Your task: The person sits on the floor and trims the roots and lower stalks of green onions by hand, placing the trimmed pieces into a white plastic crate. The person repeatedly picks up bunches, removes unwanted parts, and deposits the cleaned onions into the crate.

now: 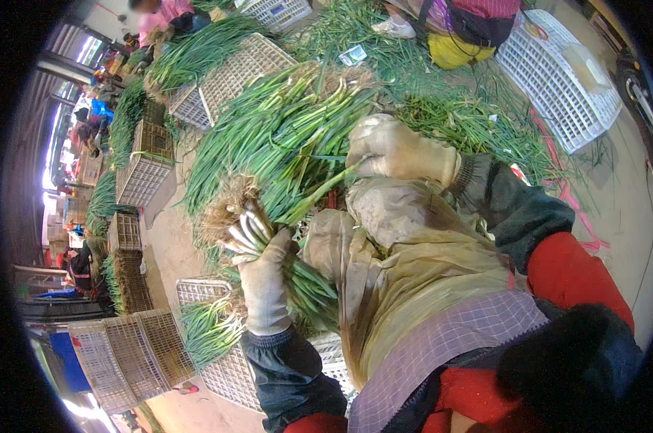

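My left hand (267, 287), in a soiled white knit glove, grips a bunch of green onions (250, 230). Its white stems and tangled roots stick out above the fist, and the green leaves trail below it by my knee. In the same kind of glove, my right hand (394, 146) is closed at the end of a green onion stalk (326, 189), which slants down towards the bunch. Just beyond both hands lies a large heap of green onions (283, 130), roots towards the far side. A stained, yellowish apron (429, 276) covers my lap.
Loose green leaves (467, 122) litter the floor ahead. An upturned white plastic crate (559, 76) is at the far right. More crates (245, 67) border the heap, and one crate (226, 373) holding green onions (212, 330) stands left. Pink strap (567, 200) lies right. Other people (169, 16) sit farther off.
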`<state>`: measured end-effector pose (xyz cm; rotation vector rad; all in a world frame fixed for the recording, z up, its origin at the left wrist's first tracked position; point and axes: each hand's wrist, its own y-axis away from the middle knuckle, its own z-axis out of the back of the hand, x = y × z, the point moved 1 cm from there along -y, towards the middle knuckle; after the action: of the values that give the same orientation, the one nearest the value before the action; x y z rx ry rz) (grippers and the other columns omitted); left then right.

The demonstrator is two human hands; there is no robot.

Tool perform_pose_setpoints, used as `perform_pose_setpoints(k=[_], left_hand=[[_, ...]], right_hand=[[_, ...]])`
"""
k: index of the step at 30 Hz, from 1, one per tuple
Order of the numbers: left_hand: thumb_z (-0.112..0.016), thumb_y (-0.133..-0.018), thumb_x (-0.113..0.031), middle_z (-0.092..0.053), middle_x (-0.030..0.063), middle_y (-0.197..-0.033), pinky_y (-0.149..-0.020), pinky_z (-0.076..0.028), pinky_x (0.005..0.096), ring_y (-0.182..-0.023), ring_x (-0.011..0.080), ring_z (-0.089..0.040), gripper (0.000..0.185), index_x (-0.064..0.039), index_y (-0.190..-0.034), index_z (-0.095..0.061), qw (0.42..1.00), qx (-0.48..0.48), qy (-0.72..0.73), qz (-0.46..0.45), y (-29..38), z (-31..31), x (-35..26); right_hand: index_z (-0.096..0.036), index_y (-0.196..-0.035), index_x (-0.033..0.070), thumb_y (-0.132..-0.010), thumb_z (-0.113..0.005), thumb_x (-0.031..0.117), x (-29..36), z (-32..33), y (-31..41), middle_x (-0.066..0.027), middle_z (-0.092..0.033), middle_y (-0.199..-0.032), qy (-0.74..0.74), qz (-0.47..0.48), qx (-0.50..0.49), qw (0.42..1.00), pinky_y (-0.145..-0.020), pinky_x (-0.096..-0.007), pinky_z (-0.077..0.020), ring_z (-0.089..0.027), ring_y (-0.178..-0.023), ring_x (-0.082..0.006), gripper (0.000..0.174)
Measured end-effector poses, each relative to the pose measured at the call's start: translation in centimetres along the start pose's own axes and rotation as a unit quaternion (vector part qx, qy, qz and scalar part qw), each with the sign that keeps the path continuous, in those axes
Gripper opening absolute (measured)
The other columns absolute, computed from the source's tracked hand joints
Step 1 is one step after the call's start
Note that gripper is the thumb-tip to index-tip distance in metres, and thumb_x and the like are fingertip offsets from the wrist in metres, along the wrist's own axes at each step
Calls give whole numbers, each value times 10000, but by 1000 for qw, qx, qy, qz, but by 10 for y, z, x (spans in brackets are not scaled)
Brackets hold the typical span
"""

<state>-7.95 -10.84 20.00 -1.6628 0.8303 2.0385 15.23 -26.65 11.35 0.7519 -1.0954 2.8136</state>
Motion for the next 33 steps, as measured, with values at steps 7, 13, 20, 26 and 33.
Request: perform_pose_setpoints(k=[7,13,20,26,33], left_hand=[[-674,-807,72,-644,34,-1086,-811,-485,262,-933,122,-602,331,-3,-1122,-610,969,238,11,-61,-21,-34,12],[-677,-799,77,-641,22,-983,-738,-493,260,-836,115,-597,250,-16,-1021,-607,985,153,-54,-56,-27,-33,27],[-704,-796,44,-657,30,-969,-754,-496,264,-835,120,-609,246,-17,-1018,-621,980,148,-49,-123,-12,-45,33],[-655,-814,89,-634,42,-1101,-826,-483,257,-941,130,-604,331,-13,-1124,-600,973,214,0,-84,-13,-42,25],[-657,-793,75,-608,63,-1122,-873,-469,303,-996,173,-583,332,2,-1103,-565,979,186,-57,-68,-15,-35,38]], right_hand=[[-725,-841,70,-750,-730,119,61,8,-29,-84,-692,-856,-162,42,-24,986,-815,-410,-476,-635,-856,-290,103],[-697,-994,47,-872,-718,219,59,6,-9,-78,-712,-881,-265,-311,-215,887,-808,-303,-519,-660,-874,-163,212],[-691,-1061,5,-889,-695,180,78,-35,-1,-59,-714,-924,-461,-353,-42,813,-783,-299,-502,-635,-851,-128,246],[-672,-1072,3,-930,-656,171,74,-20,-4,-31,-688,-941,-488,-325,-29,810,-813,-281,-491,-588,-885,-90,220],[-698,-1004,5,-912,-666,200,91,-12,-6,-40,-676,-811,-421,-377,95,820,-658,-278,-471,-580,-708,-93,218]])
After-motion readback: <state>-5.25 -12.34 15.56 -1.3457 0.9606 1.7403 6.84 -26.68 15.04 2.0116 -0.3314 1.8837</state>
